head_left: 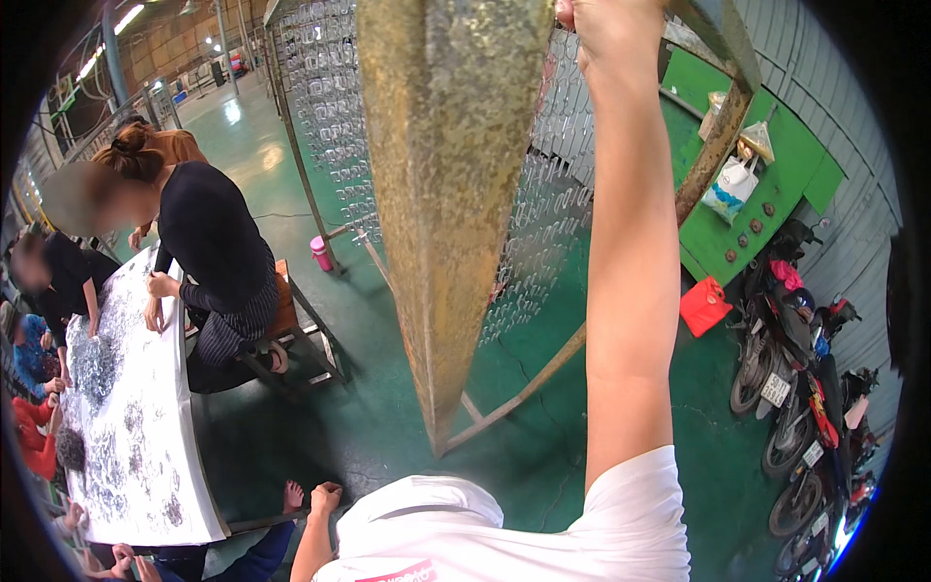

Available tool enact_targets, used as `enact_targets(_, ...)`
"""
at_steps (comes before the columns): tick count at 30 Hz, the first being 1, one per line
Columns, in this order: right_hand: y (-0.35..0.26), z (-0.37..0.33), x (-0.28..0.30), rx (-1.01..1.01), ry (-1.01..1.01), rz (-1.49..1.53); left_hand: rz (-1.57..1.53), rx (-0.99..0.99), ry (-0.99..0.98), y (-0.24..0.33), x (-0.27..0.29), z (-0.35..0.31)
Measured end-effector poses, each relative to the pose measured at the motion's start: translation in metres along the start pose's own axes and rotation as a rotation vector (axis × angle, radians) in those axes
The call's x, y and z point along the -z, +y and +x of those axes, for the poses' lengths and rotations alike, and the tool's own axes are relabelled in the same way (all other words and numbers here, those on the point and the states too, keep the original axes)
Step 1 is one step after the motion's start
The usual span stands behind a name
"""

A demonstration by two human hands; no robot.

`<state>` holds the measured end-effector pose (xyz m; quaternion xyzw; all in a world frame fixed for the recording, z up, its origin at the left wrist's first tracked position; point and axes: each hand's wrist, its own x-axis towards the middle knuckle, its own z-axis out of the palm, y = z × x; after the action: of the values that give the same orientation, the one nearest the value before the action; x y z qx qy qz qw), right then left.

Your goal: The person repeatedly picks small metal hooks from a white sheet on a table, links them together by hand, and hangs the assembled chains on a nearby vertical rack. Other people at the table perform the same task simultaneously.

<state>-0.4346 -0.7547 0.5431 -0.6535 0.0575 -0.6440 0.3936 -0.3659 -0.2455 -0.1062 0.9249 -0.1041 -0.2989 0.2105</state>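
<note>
A head-worn fisheye looks down and forward — close above the white T-shirt (427, 538) at the near edge, a mottled metal post (446, 184) looming just ahead — and spans from the long white table (197, 500) at left to parked motorcycles (822, 398) at right.

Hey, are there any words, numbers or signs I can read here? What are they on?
Pink patch on the white shirt: pale lettering, cut off and too unclear to quote.
White plates on the parked motorbikes: marks too small to read.
White bag: a coloured print, but no words I can make out.
Nothing else shows readable writing.
</note>
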Motion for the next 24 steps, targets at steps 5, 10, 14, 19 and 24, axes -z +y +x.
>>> enact_targets(5, -0.006, -0.005, -0.008, 0.012, 0.037, -0.024, -0.029, 0.022, -0.013, -0.007, -0.005, 0.004)
enact_targets(10, -0.021, -0.017, -0.008, 0.112, 0.084, -0.156, -0.028, -0.013, -0.018, -0.015, -0.01, 0.009)
enact_targets(14, -0.02, -0.035, -0.01, 0.165, 0.098, -0.086, -0.025, -0.09, -0.012, -0.013, -0.008, 0.01)
enact_targets(19, -0.009, -0.075, 0.015, 0.239, 0.145, -0.047, 0.107, -0.107, -0.07, -0.013, -0.004, 0.012)
enact_targets(24, 0.057, -0.2, 0.08, 0.042, 0.199, -0.049, 0.169, -0.177, -0.157, -0.035, -0.013, 0.025)
